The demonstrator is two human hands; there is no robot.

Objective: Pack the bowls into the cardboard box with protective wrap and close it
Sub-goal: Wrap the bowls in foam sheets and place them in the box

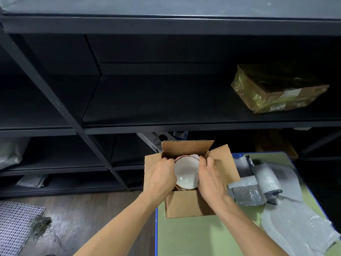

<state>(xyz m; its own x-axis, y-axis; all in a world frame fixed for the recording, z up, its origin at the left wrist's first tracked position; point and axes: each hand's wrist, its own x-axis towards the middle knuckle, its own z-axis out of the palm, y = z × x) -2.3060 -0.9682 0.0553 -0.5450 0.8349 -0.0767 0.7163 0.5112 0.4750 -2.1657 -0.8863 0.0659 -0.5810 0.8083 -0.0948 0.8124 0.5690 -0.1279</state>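
An open cardboard box [186, 206] stands on the green table [199, 237], all its flaps up or spread. Inside sits a white bowl [186, 172] with a brownish rim, a second rim just showing beneath it. My left hand [162, 174] grips the bowl's left edge with curled fingers, and my right hand [210, 176] grips its right edge. A scrap of white wrap [194, 156] peeks out behind the bowl, inside the box.
Grey foam wrap pieces [265, 180] and a bubble-wrap sheet [295, 224] lie on the table to the right of the box. Dark shelving [166, 124] stands behind, holding a taped brown parcel [275, 89]. A mesh mat [14, 224] lies on the floor at left.
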